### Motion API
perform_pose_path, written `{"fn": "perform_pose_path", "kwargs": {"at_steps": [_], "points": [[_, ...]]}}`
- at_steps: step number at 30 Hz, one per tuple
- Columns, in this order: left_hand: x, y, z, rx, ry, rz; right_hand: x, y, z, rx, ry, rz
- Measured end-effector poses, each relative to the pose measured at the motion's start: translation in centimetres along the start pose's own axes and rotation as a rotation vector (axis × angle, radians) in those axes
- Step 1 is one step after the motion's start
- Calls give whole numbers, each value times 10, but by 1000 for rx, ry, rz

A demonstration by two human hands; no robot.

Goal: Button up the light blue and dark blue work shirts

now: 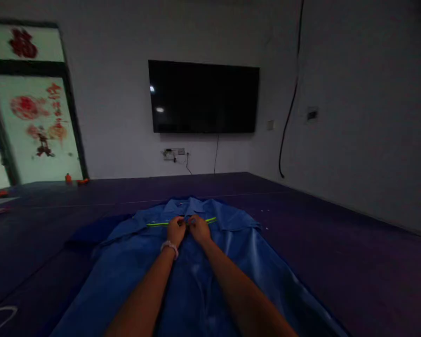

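A blue fabric shirt [192, 281] with a collar was found spread out on a broad, flat, dark purple surface [301, 262], its pointed collar [195, 205] turned toward the wall and its lower part toward the wearer of the camera. Whether the surface was a floor or a raised platform could not be told. Narrow yellow-green strips [157, 224] were noted across the chest, one on each side of the hands.

Both hands were placed at the middle of the chest, just below the collar. The left hand [176, 229], worn with a pale pink beaded bracelet [170, 249] at the wrist, was set close beside the right hand [199, 228]. The fingers of both were curled and brought together, judged to be gripping the shirt's cloth at the front; whether a button or only an edge was pinched could not be made out.

Step in hand: judged to be close, two-handed work at the front of the shirt, at chest level. For the next move, a fine fingertip grip was judged to be called for, with the cloth steadied by one hand while the other was worked, and with the chest left smooth. Soft folds were seen lower down, between the forearms; a tug there could easily be passed on as creasing. Small pale specks [267, 228] were noted on the surface, near the shirt's right-hand edge in view
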State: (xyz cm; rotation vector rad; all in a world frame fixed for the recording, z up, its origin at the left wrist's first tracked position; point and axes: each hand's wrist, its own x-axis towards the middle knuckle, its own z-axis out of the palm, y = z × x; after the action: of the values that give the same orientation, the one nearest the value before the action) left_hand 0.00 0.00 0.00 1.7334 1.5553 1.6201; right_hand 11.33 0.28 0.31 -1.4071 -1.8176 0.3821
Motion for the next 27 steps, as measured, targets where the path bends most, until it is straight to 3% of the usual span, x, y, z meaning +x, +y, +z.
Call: {"fn": "perform_pose_path", "kwargs": {"at_steps": [27], "points": [[-2,-4,10,-231,74,-103,1,12,-1,-7,-29,7]]}}
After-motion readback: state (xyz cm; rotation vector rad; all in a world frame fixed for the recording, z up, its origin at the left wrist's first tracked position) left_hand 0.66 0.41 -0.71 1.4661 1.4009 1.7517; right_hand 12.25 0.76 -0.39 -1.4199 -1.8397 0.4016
